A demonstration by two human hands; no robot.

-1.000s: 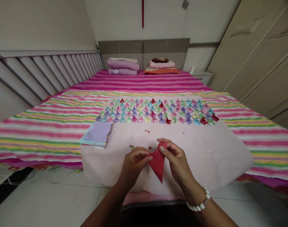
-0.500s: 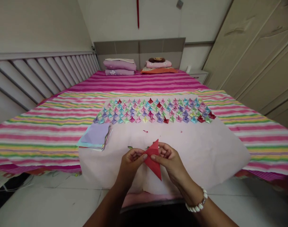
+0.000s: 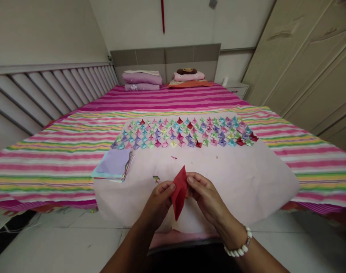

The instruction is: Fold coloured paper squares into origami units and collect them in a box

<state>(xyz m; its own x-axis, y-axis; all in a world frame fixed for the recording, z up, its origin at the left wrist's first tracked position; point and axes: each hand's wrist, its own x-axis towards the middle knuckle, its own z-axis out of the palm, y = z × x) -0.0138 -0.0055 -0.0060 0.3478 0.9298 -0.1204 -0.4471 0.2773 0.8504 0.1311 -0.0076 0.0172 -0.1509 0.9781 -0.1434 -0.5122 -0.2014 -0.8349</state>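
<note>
A folded piece of red origami paper is held up between my hands, its points toward the top and bottom. My left hand pinches its left edge, thumb in front. On the right edge, my right hand grips it between thumb and fingers; a white bead bracelet circles that wrist. Beneath lies a large pale pink sheet. Beyond my hands, rows of small folded paper pieces in many colours cover the sheet's far part.
A stack of square coloured paper, lilac on top, lies at the sheet's left edge. A small printed mark shows near my left hand. The sheet rests on a striped bedspread. Folded bedding sits by the headboard.
The red paper has turned, with its lower point swinging leftward and its face narrowing. My right thumb has moved from the paper's front face to its right edge.
</note>
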